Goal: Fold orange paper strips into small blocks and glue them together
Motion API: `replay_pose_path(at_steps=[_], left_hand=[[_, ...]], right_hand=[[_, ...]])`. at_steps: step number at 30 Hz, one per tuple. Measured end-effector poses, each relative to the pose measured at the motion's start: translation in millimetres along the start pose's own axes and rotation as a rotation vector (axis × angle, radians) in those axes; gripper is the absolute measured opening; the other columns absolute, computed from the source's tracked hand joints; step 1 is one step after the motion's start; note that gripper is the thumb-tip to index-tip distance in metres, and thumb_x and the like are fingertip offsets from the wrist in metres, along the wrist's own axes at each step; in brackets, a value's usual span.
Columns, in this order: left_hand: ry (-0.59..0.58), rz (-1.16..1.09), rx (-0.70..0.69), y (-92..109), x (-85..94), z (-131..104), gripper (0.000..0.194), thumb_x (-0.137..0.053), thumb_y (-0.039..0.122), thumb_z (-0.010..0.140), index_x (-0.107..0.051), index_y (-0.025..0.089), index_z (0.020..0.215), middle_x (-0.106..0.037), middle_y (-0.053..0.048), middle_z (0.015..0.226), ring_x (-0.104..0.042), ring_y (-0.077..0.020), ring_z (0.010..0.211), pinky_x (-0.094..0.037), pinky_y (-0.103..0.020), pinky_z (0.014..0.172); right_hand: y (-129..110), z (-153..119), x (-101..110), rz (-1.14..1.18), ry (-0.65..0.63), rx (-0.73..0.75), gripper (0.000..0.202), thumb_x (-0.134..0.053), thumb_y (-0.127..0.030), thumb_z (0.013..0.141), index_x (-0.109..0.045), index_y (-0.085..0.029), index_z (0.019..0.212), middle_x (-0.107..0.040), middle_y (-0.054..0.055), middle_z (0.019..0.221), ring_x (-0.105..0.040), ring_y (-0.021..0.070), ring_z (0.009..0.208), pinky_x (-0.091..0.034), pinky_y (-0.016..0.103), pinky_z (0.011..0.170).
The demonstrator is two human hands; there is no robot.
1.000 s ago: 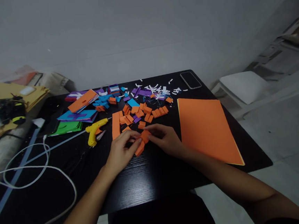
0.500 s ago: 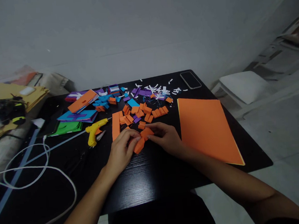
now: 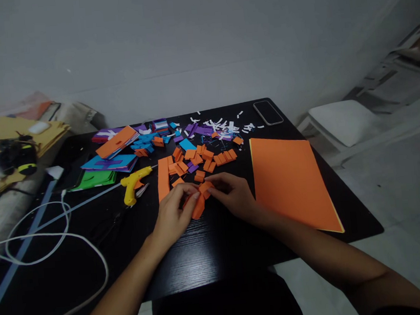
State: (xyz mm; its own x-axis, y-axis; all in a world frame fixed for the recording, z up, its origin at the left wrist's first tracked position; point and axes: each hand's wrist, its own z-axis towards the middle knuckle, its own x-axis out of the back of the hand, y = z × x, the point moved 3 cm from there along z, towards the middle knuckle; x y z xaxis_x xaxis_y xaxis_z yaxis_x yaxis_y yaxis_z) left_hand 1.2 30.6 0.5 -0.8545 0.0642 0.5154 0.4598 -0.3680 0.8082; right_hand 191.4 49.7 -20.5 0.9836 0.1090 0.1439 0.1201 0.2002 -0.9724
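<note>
Between my two hands is a folded orange paper piece (image 3: 199,208), held just above the black table (image 3: 217,245). My left hand (image 3: 176,210) pinches its left side, fingers curled over the paper. At its upper right edge, my right hand (image 3: 232,191) grips it between thumb and fingertips. Several small folded orange pieces (image 3: 209,165) lie just beyond my hands, with a few purple bits among them. A long orange strip (image 3: 163,177) lies flat behind my left hand.
Orange sheets (image 3: 291,184) lie at the right, a phone (image 3: 268,112) behind them. A yellow glue gun (image 3: 133,185), folded coloured papers (image 3: 109,163) and a white cable (image 3: 93,246) are on the left. White paper scraps (image 3: 225,126) lie at the back; a white chair (image 3: 342,119) stands beyond.
The orange piece has turned and shifted slightly between my hands, its lower part now pointing more downward. My left fingers have moved a little, uncovering more of a small orange piece behind them.
</note>
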Motion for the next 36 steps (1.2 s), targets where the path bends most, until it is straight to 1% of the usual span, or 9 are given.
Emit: replay_pose_path(at_steps=[4, 8, 11, 14, 19, 27, 30, 33, 36], left_hand=[[-0.013, -0.2, 0.073, 1.1, 0.7, 0.3, 0.015, -0.064, 0.033, 0.096, -0.065, 0.019, 0.101, -0.072, -0.008, 0.106, -0.067, -0.0199, 0.095, -0.052, -0.029, 0.079], [-0.052, -0.364, 0.138, 3.9, 5.7, 4.2, 0.03, -0.062, 0.042, 0.096, -0.07, 0.018, 0.11, -0.073, -0.008, 0.105, -0.067, -0.0229, 0.098, -0.051, -0.031, 0.08], [-0.07, -0.362, 0.209, 3.2, 7.2, 7.6, 0.031, -0.059, 0.043, 0.097, -0.074, 0.017, 0.102, -0.074, -0.007, 0.099, -0.066, -0.0225, 0.095, -0.05, -0.032, 0.083], [-0.039, -0.322, 0.28, -0.3, 7.9, 9.5, 0.028, -0.062, 0.042, 0.094, -0.074, 0.018, 0.093, -0.072, -0.005, 0.091, -0.064, -0.0203, 0.087, -0.049, -0.03, 0.077], [-0.04, -0.389, 0.325, -5.7, 6.7, 10.3, 0.024, -0.067, 0.041, 0.09, -0.073, 0.018, 0.093, -0.07, -0.003, 0.089, -0.062, -0.017, 0.083, -0.047, -0.026, 0.074], [-0.123, -0.554, 0.467, -8.7, -6.6, 8.1, 0.03, -0.077, 0.043, 0.083, -0.065, 0.017, 0.09, -0.056, 0.006, 0.061, -0.049, -0.0092, 0.053, -0.036, -0.02, 0.053], [-0.103, -0.583, 0.483, -10.4, -9.7, 7.1, 0.033, -0.081, 0.042, 0.079, -0.063, 0.016, 0.09, -0.056, 0.007, 0.061, -0.048, -0.0076, 0.053, -0.033, -0.019, 0.053], [-0.074, -0.601, 0.481, -12.4, -9.8, 7.0, 0.035, -0.084, 0.04, 0.075, -0.063, 0.016, 0.09, -0.06, 0.005, 0.064, -0.052, -0.0084, 0.057, -0.037, -0.02, 0.058], [-0.081, -0.578, 0.444, -11.5, -6.8, 7.7, 0.03, -0.082, 0.038, 0.078, -0.065, 0.016, 0.09, -0.06, 0.005, 0.065, -0.053, -0.0092, 0.058, -0.039, -0.02, 0.059]], right_hand=[[-1.5, -0.5, 0.2, -0.072, 0.011, 0.087, 0.021, -0.075, -0.022, 0.086, -0.078, -0.023, 0.107, -0.079, 0.004, 0.102, -0.075, 0.0184, 0.089, -0.06, 0.031, 0.08], [-2.6, -0.1, 0.4, -0.068, 0.001, 0.09, 0.019, -0.076, -0.022, 0.086, -0.078, -0.024, 0.106, -0.08, 0.004, 0.099, -0.075, 0.0182, 0.086, -0.06, 0.029, 0.076], [-3.1, 0.1, 0.4, -0.042, -0.01, 0.093, 0.016, -0.075, -0.021, 0.087, -0.079, -0.024, 0.102, -0.08, 0.004, 0.098, -0.075, 0.0187, 0.088, -0.06, 0.03, 0.078], [-3.3, 0.4, 0.6, -0.035, -0.007, 0.11, 0.012, -0.075, -0.02, 0.086, -0.079, -0.024, 0.096, -0.08, 0.004, 0.099, -0.075, 0.0197, 0.091, -0.06, 0.031, 0.081], [-2.9, 1.1, 1.5, -0.023, 0.016, 0.092, 0.01, -0.076, -0.022, 0.085, -0.078, -0.023, 0.094, -0.079, 0.004, 0.097, -0.075, 0.0192, 0.088, -0.06, 0.03, 0.079], [0.2, 0.4, 0.5, -0.024, 0.012, 0.111, 0.012, -0.077, -0.02, 0.084, -0.079, -0.024, 0.095, -0.079, 0.004, 0.099, -0.075, 0.0201, 0.092, -0.06, 0.032, 0.082], [-0.3, 1.0, 0.2, -0.027, -0.022, 0.12, 0.012, -0.077, -0.02, 0.085, -0.08, -0.025, 0.095, -0.079, 0.004, 0.099, -0.075, 0.02, 0.091, -0.06, 0.031, 0.08], [-1.7, 2.2, 1.3, -0.042, -0.053, 0.118, 0.01, -0.078, -0.021, 0.085, -0.08, -0.024, 0.094, -0.079, 0.004, 0.098, -0.075, 0.0197, 0.09, -0.059, 0.031, 0.08], [-3.1, 3.6, 2.3, -0.055, -0.079, 0.115, 0.008, -0.078, -0.021, 0.085, -0.08, -0.024, 0.092, -0.079, 0.004, 0.097, -0.075, 0.0196, 0.09, -0.058, 0.032, 0.082]])
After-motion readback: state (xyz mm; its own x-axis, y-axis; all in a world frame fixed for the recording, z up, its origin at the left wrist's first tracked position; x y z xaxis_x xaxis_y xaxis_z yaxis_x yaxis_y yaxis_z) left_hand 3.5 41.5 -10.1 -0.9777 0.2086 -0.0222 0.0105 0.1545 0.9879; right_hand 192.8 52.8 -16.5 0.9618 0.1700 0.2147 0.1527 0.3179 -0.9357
